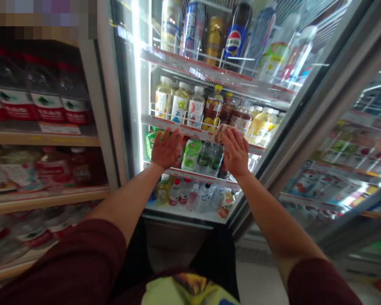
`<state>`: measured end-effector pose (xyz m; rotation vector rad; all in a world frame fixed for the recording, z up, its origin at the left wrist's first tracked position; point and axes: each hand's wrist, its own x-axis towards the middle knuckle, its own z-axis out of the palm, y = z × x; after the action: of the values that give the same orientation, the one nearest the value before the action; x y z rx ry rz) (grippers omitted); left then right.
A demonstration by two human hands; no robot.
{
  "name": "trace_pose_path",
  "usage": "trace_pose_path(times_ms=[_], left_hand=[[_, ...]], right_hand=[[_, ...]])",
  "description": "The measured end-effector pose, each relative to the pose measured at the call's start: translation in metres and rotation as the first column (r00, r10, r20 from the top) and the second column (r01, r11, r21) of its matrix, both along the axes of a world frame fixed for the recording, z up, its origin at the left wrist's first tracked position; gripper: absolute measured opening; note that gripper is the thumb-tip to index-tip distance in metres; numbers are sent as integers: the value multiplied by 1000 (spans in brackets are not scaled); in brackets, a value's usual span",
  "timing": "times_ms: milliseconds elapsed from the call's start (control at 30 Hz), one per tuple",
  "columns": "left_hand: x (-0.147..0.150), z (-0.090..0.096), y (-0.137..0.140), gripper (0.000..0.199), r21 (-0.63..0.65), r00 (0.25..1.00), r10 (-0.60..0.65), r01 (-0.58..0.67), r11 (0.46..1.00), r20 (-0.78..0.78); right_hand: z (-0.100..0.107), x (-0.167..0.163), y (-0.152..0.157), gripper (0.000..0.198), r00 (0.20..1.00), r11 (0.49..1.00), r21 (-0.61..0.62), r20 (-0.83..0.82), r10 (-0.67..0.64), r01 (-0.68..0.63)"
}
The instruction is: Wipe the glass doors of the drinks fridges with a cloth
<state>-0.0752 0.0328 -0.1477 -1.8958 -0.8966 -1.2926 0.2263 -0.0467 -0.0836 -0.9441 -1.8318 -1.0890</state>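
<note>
Before me stands a lit drinks fridge with a glass door (133, 123). My left hand (165, 149) is spread, its palm toward the glass at the height of the third shelf. It holds nothing. Under the fingers of my right hand (235, 148) is a crumpled light-brown cloth (220, 134), pressed toward the pane near a shelf's front strip (190, 130). Part of the cloth is hidden by that hand. Behind the glass, juice bottles (180, 103) line the shelf just above my hands, and green-labelled bottles (191, 155) stand between them.
Wooden shelves (44, 139) with red-capped water bottles (44, 91) stand close on the left. A metal door frame (292, 131) slants along the right, with another stocked fridge (336, 165) beyond it. Pale floor (254, 279) shows below, beside my legs.
</note>
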Motion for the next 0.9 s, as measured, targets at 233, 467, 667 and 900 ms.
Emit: trace_pose_path(times_ms=[233, 467, 667, 900], left_hand=[[1, 2, -3, 55, -66, 1000, 19, -18, 998, 16], [0, -1, 1, 57, -31, 1000, 12, -11, 999, 4], [0, -1, 2, 59, 34, 999, 36, -36, 999, -12], [-1, -1, 1, 62, 28, 1000, 12, -12, 1000, -9]], right_hand=[[-36, 9, -5, 51, 983, 994, -105, 173, 52, -34], [-8, 26, -4, 54, 993, 988, 151, -118, 1, 17], [-37, 25, -9, 53, 992, 1000, 3, 127, 2, -3], [-14, 33, -3, 56, 996, 996, 90, -82, -22, 30]])
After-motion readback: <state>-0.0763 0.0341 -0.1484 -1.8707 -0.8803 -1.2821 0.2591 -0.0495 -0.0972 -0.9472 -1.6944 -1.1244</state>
